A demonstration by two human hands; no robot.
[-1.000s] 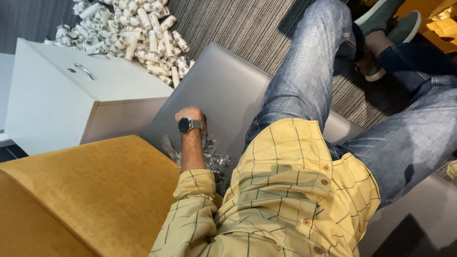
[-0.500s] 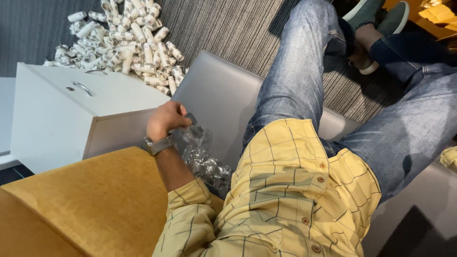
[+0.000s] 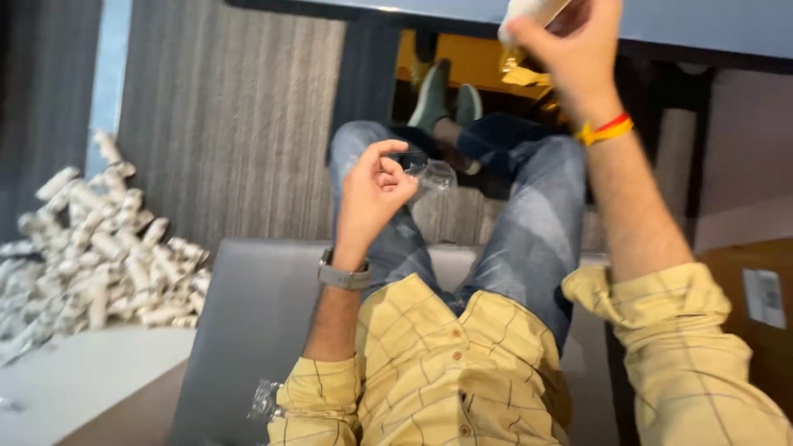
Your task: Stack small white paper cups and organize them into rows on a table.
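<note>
One clear wrapper (image 3: 431, 172), left hand (image 3: 373, 196)

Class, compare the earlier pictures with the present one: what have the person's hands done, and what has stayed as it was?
The left hand has lifted from the clear wrappers beside the seat to above the knees, now pinching a clear plastic piece. The right hand, unseen before, is raised at the top, holding a whitish object. The view has tilted forward. The pile of white rolls lies as before, and the person remains seated.

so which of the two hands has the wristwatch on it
The left hand, pinching a small clear plastic piece over the lap, wears the grey watch. The right hand, raised higher, has a red-and-yellow thread band instead.
</note>
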